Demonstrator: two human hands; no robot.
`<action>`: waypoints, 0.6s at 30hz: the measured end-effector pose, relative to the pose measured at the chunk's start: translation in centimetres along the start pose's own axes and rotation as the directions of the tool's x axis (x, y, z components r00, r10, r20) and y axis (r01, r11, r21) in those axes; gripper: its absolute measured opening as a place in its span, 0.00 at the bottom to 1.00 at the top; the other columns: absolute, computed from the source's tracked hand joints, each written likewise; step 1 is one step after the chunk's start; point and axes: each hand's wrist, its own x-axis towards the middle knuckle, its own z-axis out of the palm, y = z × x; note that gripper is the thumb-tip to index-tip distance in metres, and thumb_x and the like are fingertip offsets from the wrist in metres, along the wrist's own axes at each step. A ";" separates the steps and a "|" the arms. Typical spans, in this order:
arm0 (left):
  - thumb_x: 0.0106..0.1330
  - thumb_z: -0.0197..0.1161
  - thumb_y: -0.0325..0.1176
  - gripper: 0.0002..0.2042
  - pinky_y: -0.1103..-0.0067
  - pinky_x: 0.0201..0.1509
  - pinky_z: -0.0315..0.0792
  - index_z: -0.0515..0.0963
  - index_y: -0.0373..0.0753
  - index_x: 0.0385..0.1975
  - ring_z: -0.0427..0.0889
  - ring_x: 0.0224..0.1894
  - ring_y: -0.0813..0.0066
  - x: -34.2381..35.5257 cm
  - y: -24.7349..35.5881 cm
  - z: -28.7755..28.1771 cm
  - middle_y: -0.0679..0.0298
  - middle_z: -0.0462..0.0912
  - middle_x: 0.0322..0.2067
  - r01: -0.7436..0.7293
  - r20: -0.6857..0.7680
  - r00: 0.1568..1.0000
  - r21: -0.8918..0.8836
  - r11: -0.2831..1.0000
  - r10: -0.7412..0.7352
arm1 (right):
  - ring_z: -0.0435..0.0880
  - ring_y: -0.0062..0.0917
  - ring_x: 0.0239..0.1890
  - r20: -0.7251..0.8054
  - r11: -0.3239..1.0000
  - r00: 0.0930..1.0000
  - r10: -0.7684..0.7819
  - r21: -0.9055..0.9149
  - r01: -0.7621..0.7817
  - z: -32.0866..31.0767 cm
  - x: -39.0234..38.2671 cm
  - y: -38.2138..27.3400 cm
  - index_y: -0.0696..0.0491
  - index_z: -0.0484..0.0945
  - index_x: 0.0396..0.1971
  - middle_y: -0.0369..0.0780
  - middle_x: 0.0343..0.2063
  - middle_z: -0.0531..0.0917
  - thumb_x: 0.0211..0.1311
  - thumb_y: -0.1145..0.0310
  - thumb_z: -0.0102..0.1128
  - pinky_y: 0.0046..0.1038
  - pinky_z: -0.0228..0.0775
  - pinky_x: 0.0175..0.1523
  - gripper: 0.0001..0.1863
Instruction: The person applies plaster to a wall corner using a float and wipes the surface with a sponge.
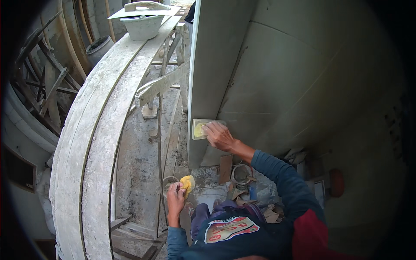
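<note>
My right hand (219, 136) is closed on a thin, pale rectangular spreader (197, 134) with a yellow patch on its face. The spreader lies against the narrow side of a grey wall (209, 86), near its outer edge. Lower down and to the left, my left hand (175, 198) pinches a small pale piece with a thick yellow mass (187, 183) on it. Whether that mass is paste or sponge I cannot tell. It is held in the air, apart from the wall. Fine joint lines run across the wall's broad face.
Dusty scaffold planks (102, 99) curve along the left on wooden supports (162, 84). A grey bucket (143, 28) stands on their far end, with a wooden-handled float (147, 6) across it. Below the wall are a round bucket (241, 174) and scattered debris (271, 213).
</note>
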 end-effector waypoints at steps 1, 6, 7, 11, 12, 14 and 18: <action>0.60 0.60 0.21 0.08 0.69 0.47 0.74 0.77 0.29 0.39 0.81 0.40 0.55 0.1 0.2 0.0 0.50 0.80 0.38 -0.001 -0.016 1.000 0.017 1.000 0.001 | 0.79 0.41 0.40 -0.077 0.993 0.993 0.085 0.092 -0.077 -1.7 0.0 0.3 0.62 0.76 0.42 0.49 0.37 0.77 0.44 0.78 0.62 0.37 0.75 0.45 0.19; 0.60 0.60 0.23 0.10 0.68 0.48 0.74 0.78 0.30 0.41 0.82 0.43 0.53 0.2 0.8 0.1 0.49 0.81 0.39 -0.017 -0.065 0.998 0.115 0.993 0.025 | 0.80 0.45 0.44 -0.386 0.927 0.857 0.341 0.290 -0.238 -13.8 4.8 4.8 0.61 0.76 0.46 0.50 0.41 0.78 0.52 0.78 0.62 0.38 0.73 0.50 0.19; 0.60 0.60 0.23 0.10 0.68 0.48 0.74 0.78 0.30 0.41 0.82 0.42 0.52 0.3 0.4 0.5 0.49 0.81 0.39 -0.003 -0.062 0.998 0.089 0.996 0.008 | 0.80 0.42 0.46 -0.407 0.913 0.837 0.366 0.332 -0.238 -16.7 5.8 5.9 0.62 0.75 0.48 0.49 0.43 0.78 0.56 0.77 0.61 0.37 0.74 0.51 0.18; 0.60 0.60 0.24 0.09 0.69 0.48 0.74 0.77 0.30 0.39 0.82 0.42 0.52 0.7 1.2 2.0 0.49 0.81 0.39 -0.019 -0.071 0.997 0.116 0.993 0.028 | 0.81 0.30 0.49 -0.500 0.773 0.714 0.489 0.628 -0.090 -24.6 10.0 10.7 0.62 0.74 0.55 0.44 0.46 0.80 0.66 0.74 0.57 0.33 0.75 0.54 0.18; 0.60 0.61 0.24 0.09 0.69 0.47 0.74 0.78 0.30 0.39 0.83 0.41 0.54 0.6 1.1 2.3 0.49 0.81 0.39 -0.021 -0.077 0.997 0.094 0.995 0.028 | 0.80 0.27 0.49 -0.442 0.693 0.738 0.510 0.719 -0.048 -26.9 11.3 11.3 0.61 0.74 0.56 0.42 0.46 0.81 0.67 0.75 0.56 0.31 0.75 0.55 0.18; 0.59 0.62 0.24 0.09 0.69 0.47 0.75 0.78 0.30 0.39 0.83 0.41 0.55 0.4 1.5 2.7 0.49 0.82 0.38 0.001 -0.076 0.997 0.095 0.996 0.006 | 0.80 0.24 0.49 -0.404 0.606 0.762 0.507 0.795 0.018 -30.5 14.1 13.0 0.61 0.74 0.57 0.40 0.46 0.82 0.67 0.75 0.55 0.29 0.75 0.55 0.19; 0.59 0.62 0.22 0.08 0.77 0.45 0.75 0.78 0.30 0.39 0.82 0.37 0.71 0.1 2.2 3.4 0.58 0.82 0.35 -0.050 -0.103 0.993 0.121 0.991 0.063 | 0.81 0.19 0.48 -0.468 0.676 0.780 0.416 0.733 0.080 -36.9 20.4 14.8 0.60 0.75 0.56 0.40 0.46 0.83 0.66 0.79 0.54 0.23 0.75 0.54 0.18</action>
